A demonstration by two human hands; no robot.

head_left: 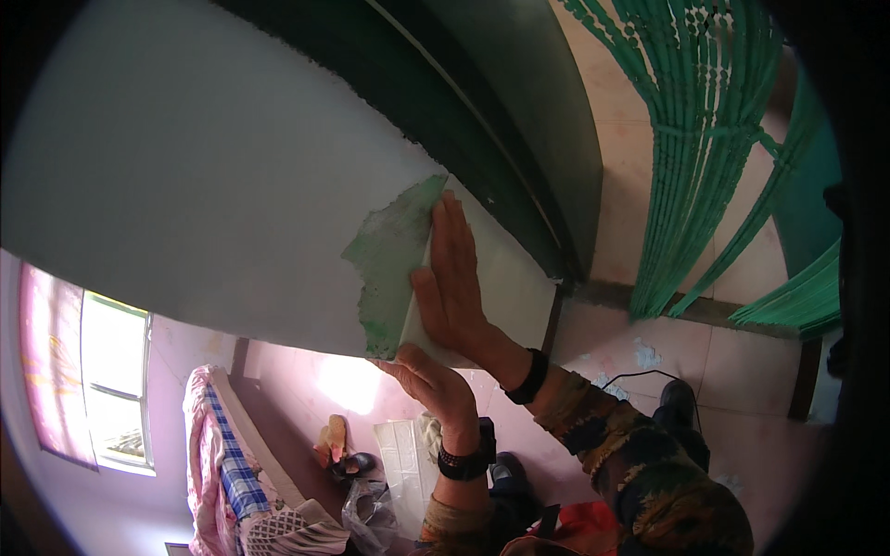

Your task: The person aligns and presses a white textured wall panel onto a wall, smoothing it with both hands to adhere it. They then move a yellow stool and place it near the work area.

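Observation:
A bare green patch (389, 259) with ragged edges shows in the white wall (213, 176). Right of it, a smooth white sheet (514, 278) lies against the wall, its straight left edge bordering the green. My right hand (451, 283) presses flat on this sheet along that edge, fingers stretched out and thumb apart. Below, at the wall's lower edge, is my left hand (434, 387). Its thumb touches near the sheet's lower corner, while its fingers reach left along the wall's edge; part of them is hidden. I see nothing held in either hand.
A dark green door frame (482, 93) runs beside the wall. Green bead strands (695, 167) hang at the right. Lower left are a window (116, 380) and a bed with a blue checked cloth (236, 463). Shoes (352, 463) and a clear plastic bag (368, 510) lie on the floor.

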